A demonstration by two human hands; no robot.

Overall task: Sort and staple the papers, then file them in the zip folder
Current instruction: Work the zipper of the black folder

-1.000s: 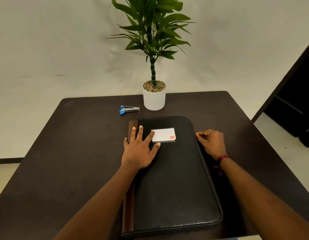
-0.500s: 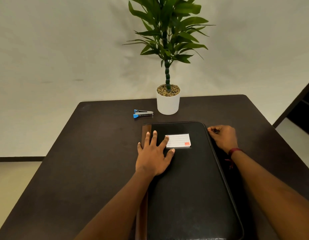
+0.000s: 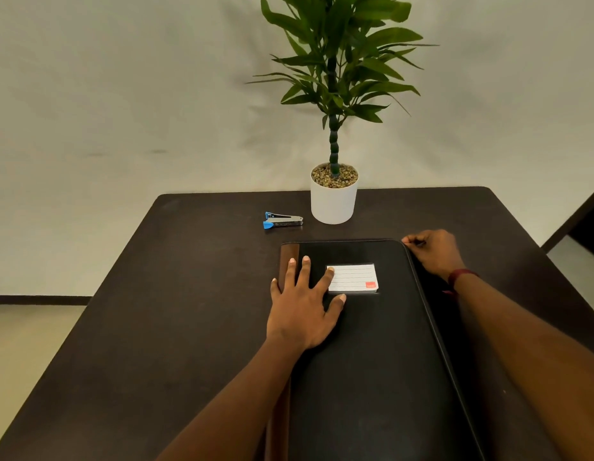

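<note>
A closed black zip folder (image 3: 372,361) with a brown spine lies lengthwise on the dark table (image 3: 189,311). A white lined label (image 3: 354,278) with a small red mark sits on its cover. My left hand (image 3: 304,307) rests flat on the cover, fingers spread, beside the label. My right hand (image 3: 433,252) is at the folder's far right corner, with curled fingers pinching something small at the zip edge. A blue and silver stapler (image 3: 282,220) lies on the table beyond the folder. No loose papers show.
A white pot with a green plant (image 3: 334,197) stands at the table's far edge, just right of the stapler. A pale wall is behind. The table's right edge drops to a light floor and dark furniture (image 3: 585,221).
My right hand has slid along the folder's right edge up to its far right corner. The left hand has stayed flat on the cover. The camera view has shifted.
</note>
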